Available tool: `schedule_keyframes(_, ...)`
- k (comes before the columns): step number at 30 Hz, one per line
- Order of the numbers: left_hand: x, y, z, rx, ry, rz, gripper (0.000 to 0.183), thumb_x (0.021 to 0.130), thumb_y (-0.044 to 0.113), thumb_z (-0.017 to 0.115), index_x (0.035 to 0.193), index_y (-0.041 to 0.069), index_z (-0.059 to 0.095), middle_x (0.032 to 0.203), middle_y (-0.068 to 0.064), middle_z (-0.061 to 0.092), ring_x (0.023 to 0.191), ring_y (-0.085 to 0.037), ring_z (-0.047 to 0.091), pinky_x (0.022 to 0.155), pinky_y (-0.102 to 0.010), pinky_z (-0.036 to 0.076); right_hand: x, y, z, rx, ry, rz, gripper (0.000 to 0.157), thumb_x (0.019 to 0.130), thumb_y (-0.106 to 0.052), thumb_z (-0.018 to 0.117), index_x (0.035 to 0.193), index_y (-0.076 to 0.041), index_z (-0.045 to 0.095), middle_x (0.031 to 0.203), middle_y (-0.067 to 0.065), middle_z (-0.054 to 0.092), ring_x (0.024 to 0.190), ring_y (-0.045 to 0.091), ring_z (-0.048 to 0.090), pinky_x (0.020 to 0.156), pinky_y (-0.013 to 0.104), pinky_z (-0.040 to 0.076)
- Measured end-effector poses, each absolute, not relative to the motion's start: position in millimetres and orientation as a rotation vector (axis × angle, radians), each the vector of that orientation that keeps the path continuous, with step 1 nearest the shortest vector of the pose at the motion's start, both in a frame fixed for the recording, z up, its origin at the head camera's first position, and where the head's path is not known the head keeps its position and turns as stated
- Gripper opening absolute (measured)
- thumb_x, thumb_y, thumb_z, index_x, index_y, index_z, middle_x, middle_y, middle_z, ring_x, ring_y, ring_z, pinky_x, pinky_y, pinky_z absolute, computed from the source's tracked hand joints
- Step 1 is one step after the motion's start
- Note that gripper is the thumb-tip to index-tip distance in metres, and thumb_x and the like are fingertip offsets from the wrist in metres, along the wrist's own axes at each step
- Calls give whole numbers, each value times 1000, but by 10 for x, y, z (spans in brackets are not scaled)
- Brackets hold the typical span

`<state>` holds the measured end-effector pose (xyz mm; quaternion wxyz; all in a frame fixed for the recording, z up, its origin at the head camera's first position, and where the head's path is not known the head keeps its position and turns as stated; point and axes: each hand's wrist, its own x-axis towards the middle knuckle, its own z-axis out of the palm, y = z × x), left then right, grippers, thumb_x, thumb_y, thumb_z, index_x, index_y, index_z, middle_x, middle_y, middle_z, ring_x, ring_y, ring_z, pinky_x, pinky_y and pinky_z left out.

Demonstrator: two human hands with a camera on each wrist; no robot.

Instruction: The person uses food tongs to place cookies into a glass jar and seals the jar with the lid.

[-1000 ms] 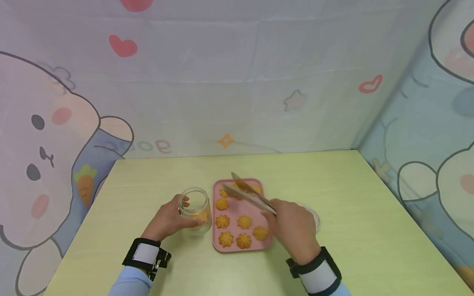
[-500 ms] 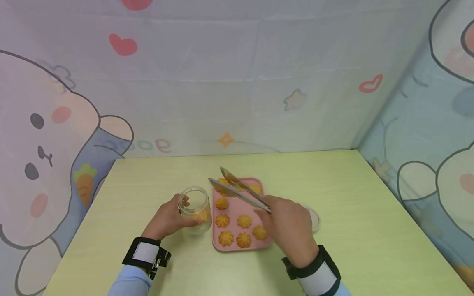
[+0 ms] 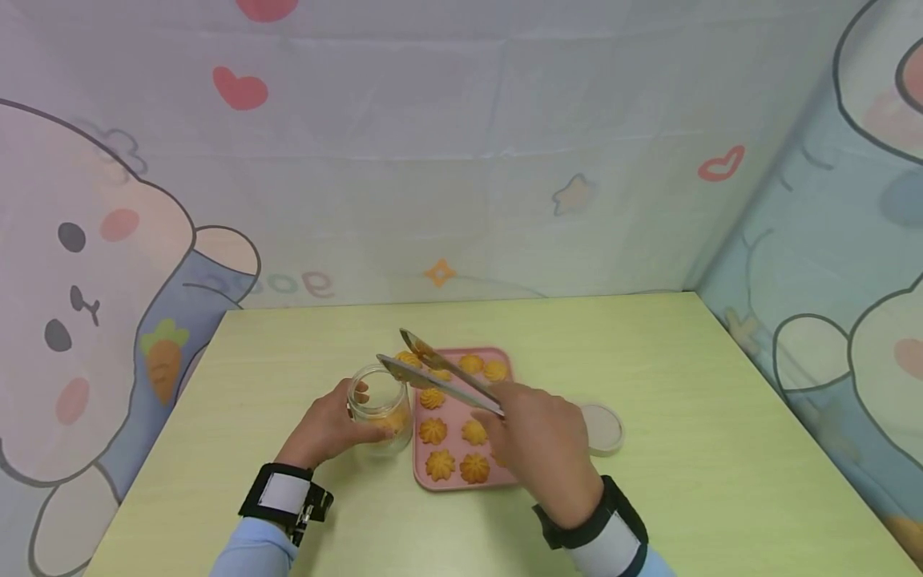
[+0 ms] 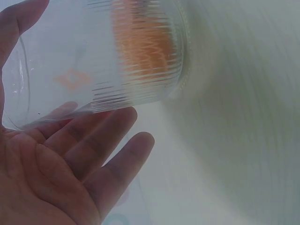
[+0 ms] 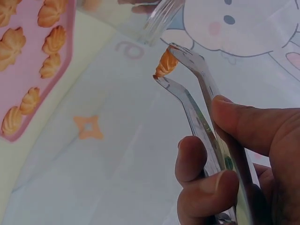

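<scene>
My right hand [image 3: 541, 437] grips a pair of metal tongs [image 5: 201, 112], thumb on one arm and fingers on the other. Between the tong tips is a golden piped cookie [image 5: 167, 63], seen in the head view close to the jar's rim. My left hand [image 3: 335, 425] holds a clear ribbed glass jar [image 4: 61, 56], thumb and fingers around its side. Golden cookie [image 4: 145, 47] shows through the glass at the jar's bottom. Just right of the jar lies a pink tray [image 3: 454, 413] with several piped cookies, partly covered by the tongs and right hand.
A round white lid [image 3: 604, 429] lies on the pale yellow table [image 3: 721, 449], right of the right hand. Behind the table hangs a cartoon-printed cloth [image 3: 404, 144], with another printed panel [image 3: 815, 240] along the right side.
My right hand has moved left with the tongs, bringing a cookie off the tray's far end toward the jar's mouth. More of the white lid shows. The left hand and jar have stayed put.
</scene>
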<state>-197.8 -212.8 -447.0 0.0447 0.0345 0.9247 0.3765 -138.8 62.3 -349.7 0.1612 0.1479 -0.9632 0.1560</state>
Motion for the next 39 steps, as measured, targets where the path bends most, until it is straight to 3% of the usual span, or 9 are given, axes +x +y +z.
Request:
schedule_keyframes(13,-1974,-2136,-4478,98,2819,1153,87,62,48,83,128,2,49,120,-17,62,96,-27,59,76,-44,52,-1334,515,-3507,541,-2700,401,24,77,-35,76,70,-17,62,51,-8,49,38,9,38,31,24,28)
schedule_keyframes(20,-1957,-2131,-4454,76,2790,1196,83,62,44,84,128,10,48,114,-13,65,97,-25,58,77,-45,50,-1329,463,-3521,551,-2741,427,23,79,-37,75,84,-15,70,60,-6,60,40,8,41,31,24,31)
schedule_keyframes(23,-1953,-2128,-4448,75,2793,1195,82,62,44,85,128,12,48,115,-13,65,99,-26,58,79,-46,50,-1331,459,-3532,540,-2743,435,23,79,-37,74,83,-15,69,59,-5,60,39,9,41,30,24,30)
schedule_keyframes(33,-1949,-2123,-4440,72,2814,1139,82,65,45,83,126,2,50,118,-17,62,96,-28,58,75,-43,52,-1361,523,-3562,486,-2743,412,24,78,-37,75,73,-16,63,51,-7,50,38,10,40,30,24,28)
schedule_keyframes(39,-1958,-2126,-4455,66,2816,1147,83,64,45,83,126,1,50,116,-18,63,96,-27,58,75,-43,52,-1378,567,-3564,453,-2758,444,23,77,-35,77,78,-15,67,51,-6,52,39,11,40,31,24,29)
